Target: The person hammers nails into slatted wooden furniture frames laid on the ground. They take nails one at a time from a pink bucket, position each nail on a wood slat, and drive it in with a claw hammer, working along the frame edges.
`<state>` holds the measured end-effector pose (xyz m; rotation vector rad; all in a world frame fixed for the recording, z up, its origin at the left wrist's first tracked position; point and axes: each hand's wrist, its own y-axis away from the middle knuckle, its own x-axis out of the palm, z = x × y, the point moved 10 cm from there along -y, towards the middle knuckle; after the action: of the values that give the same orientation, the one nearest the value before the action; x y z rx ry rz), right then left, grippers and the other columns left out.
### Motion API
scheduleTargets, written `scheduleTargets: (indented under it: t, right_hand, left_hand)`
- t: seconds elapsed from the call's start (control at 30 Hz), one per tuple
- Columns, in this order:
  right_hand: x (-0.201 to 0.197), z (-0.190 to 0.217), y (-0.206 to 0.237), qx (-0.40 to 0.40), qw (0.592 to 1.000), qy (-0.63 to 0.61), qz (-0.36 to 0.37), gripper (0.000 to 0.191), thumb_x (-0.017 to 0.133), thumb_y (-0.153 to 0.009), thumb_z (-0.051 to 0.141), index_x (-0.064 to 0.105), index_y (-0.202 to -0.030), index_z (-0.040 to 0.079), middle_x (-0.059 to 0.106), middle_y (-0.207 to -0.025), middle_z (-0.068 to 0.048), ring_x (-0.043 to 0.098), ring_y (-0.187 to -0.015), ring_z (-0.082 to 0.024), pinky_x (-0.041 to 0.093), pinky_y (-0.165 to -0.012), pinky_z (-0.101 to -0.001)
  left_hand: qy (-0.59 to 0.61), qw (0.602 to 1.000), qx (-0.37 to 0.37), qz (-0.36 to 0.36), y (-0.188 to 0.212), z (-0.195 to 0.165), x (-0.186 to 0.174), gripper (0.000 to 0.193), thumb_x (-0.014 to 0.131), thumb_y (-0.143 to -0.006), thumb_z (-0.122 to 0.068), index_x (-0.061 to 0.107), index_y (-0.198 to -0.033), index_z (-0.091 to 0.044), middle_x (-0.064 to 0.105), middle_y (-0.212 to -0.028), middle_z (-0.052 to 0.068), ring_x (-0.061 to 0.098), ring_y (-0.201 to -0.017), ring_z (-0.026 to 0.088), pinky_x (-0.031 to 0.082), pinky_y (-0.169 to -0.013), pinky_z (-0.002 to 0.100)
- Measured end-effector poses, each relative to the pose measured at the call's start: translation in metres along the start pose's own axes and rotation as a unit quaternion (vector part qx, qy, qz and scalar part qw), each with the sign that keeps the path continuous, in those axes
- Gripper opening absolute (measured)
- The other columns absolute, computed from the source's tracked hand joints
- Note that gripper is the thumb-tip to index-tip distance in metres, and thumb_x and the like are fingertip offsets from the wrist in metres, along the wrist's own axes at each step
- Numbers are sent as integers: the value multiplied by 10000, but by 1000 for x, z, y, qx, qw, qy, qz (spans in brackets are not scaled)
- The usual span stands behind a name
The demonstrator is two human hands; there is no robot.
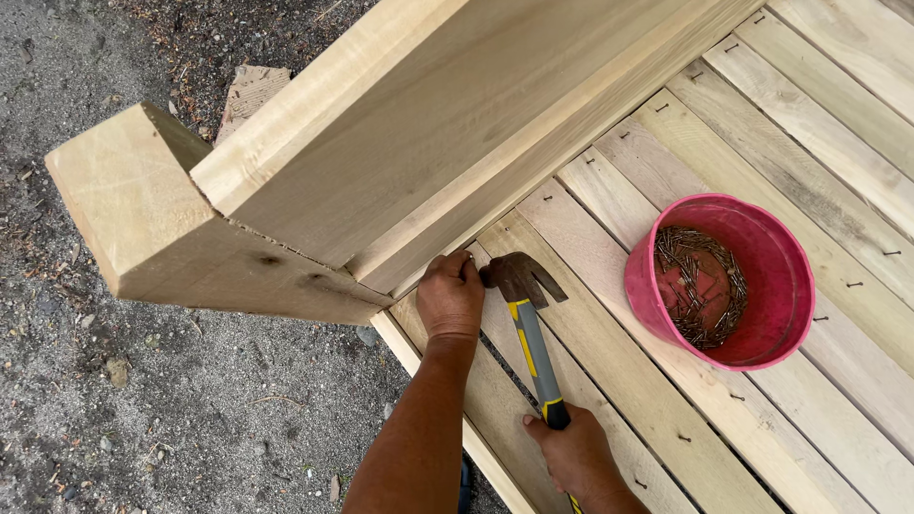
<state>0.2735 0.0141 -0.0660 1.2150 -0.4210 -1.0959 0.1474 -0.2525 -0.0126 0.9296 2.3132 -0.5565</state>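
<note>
left hand (450, 295) pinches a nail at the board (400, 162); right hand (576, 452) grips hammer (533, 333); slats (666, 400) nailed, this one undriven.

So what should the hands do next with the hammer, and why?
Probably a short, gentle tap. The left hand pinches something at the slat beside the upright board, likely a nail, though it's hidden. The hammer head, held by the right hand, sits right against those fingers.

No packages, labels, signs or screens show anywhere in the view.
</note>
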Motion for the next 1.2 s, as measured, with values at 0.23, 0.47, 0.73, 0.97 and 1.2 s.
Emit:
scheduleTargets:
  t: [0.23, 0.47, 0.73, 0.97, 1.2]
  right_hand:
    - [-1, 2, 3, 1, 1000, -7, 0, 348, 768, -913, 268, 580, -780, 7, 462, -499, -62, 462, -354, -184, 396, -374, -372]
    - [-1, 0, 2, -1, 1000, -11, 2, 356, 769, -915, 265, 570, -790, -2, 464, -489, -61, 458, -350, -190, 390, -375, -380]
    - [3, -2, 3, 6, 999, -32, -2, 289, 759, -910, 272, 619, -808, 41, 468, -501, -71, 443, -368, -192, 378, -397, -389]
    - [-2, 17, 15, -62, 996, 16, -54, 350, 773, -894, 312, 651, -770, 8, 510, -532, -59, 488, -478, -176, 424, -503, -381]
    - [-7, 34, 22, -111, 989, 51, -86, 358, 785, -874, 335, 686, -777, 5, 545, -557, -68, 508, -546, -174, 454, -576, -374]
  left_hand:
    - [-131, 991, -18, 29, 7, 6, 0, 96, 724, -872, -296, 810, -898, -260, 771, -886, 13, 734, -792, 261, 590, -686, 415]
    - [-96, 994, -28, 44, 2, 9, -7, 124, 713, -876, -334, 813, -933, -289, 778, -924, -10, 740, -778, 255, 591, -658, 406]
    - [-134, 987, -20, 84, 1, 13, 2, 159, 676, -922, -356, 804, -990, -290, 784, -922, -21, 748, -733, 214, 600, -642, 385]
    - [-156, 984, -15, 83, -3, 9, 1, 163, 669, -917, -353, 811, -971, -293, 778, -891, -11, 743, -739, 231, 594, -639, 402]
    - [-132, 987, -6, 89, -1, 8, 1, 175, 637, -915, -323, 794, -980, -280, 771, -912, 4, 740, -781, 260, 592, -668, 434]
